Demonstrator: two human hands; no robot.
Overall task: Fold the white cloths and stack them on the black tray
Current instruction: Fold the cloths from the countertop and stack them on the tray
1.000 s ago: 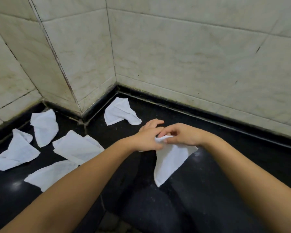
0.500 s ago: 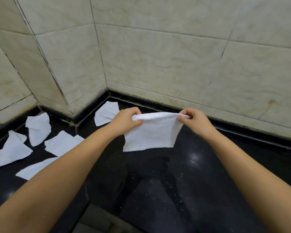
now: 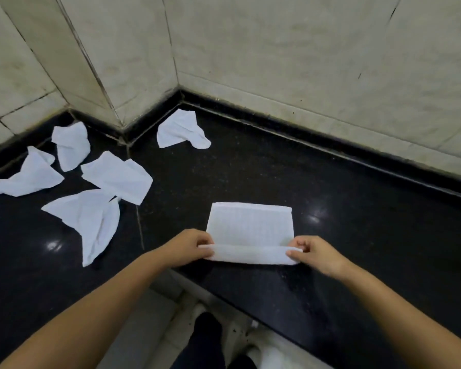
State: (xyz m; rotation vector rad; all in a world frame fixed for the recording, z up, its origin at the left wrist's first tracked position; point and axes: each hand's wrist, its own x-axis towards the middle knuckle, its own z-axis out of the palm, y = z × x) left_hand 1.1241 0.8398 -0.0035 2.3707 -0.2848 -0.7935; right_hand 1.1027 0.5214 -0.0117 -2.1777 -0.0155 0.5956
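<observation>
A white cloth (image 3: 250, 227) lies flat on the black countertop (image 3: 357, 235) in front of me, its near edge turned up into a fold. My left hand (image 3: 190, 247) pinches the left end of that near edge. My right hand (image 3: 313, 253) pinches the right end. Several crumpled white cloths lie loose to the left: one (image 3: 183, 129) in the wall corner, one (image 3: 117, 177) further left, one (image 3: 93, 222) nearer me, one (image 3: 71, 145) by the back wall and one (image 3: 30, 174) at the far left. No black tray is in view.
Pale tiled walls (image 3: 277, 49) close the counter at the back and left, with a protruding corner (image 3: 104, 83). The counter's front edge (image 3: 224, 296) runs diagonally below my hands; the floor and my feet (image 3: 208, 331) show beneath.
The cloth was held stretched in the air between both hands; now it lies on the counter and both hands have come down to its near edge, which is lifted into a fold.
</observation>
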